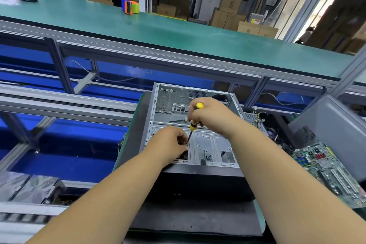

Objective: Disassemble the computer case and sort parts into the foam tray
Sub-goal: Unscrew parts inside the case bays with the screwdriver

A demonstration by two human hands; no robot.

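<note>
Both hands reach into case (208,144): right (210,117) grips screwdriver (193,125), left (172,140) pinches its tip.

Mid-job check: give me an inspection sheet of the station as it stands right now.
Surface: dark mat under the case.
Job's things: open computer case lying on its side, mostly stripped; yellow-handled screwdriver tip down at the drive bracket; motherboard already out, to the right. Foam tray: nothing seen.
Clutter: orange and green tape dispenser on the green bench.
Hands: right hand grips the screwdriver; left hand pinches at its tip.
Cables: wire bundle right of the case.
Surroundings: cardboard boxes behind.
</note>
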